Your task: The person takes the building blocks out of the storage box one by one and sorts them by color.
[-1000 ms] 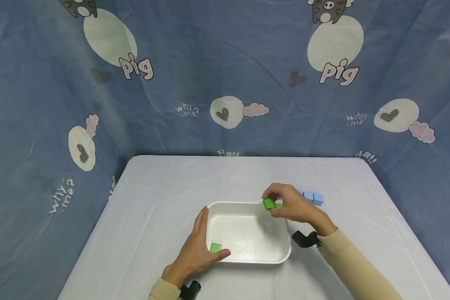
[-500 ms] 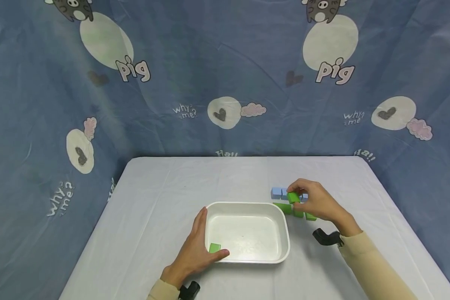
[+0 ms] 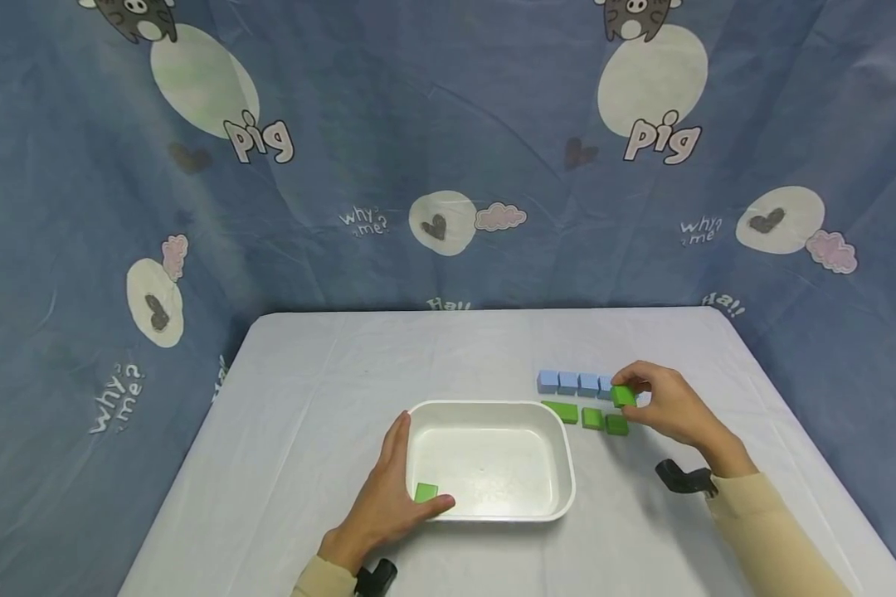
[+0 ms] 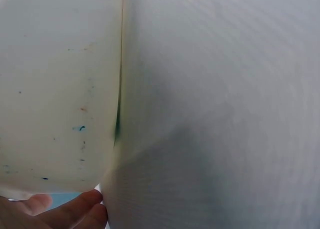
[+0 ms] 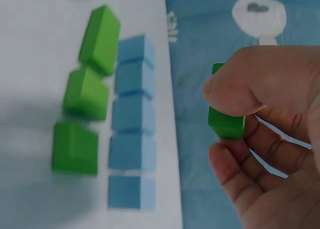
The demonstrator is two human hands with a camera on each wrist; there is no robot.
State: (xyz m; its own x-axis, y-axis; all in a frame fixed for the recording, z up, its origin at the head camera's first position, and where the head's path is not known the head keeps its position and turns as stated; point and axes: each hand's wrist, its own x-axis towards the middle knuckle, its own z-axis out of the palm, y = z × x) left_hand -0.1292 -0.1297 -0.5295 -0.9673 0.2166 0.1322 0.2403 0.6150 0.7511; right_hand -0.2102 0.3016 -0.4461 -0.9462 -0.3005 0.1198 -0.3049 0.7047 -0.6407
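Observation:
In the head view, my right hand [image 3: 668, 402] pinches a green block [image 3: 623, 396] between thumb and fingers, above the table at the right end of a row of blue blocks [image 3: 567, 383]. The right wrist view shows the thumb pressed across this green block [image 5: 227, 124]. My left hand [image 3: 388, 489] holds the white tray [image 3: 493, 521] at its left side, fingers along the left wall and thumb over the front rim. A green block [image 3: 426, 492] lies in the tray's front left corner, beside that thumb. Only some left fingertips [image 4: 90, 196] show in the left wrist view.
Several green blocks [image 3: 592, 419] lie in a row in front of the blue ones, right of the tray. A white cloth covers the table [image 3: 306, 398]. Behind it hangs a blue patterned curtain [image 3: 328, 274].
My right hand has moved to the right with the green block, away from the tray's back right corner and along the blue row. The left hand and tray have stayed put.

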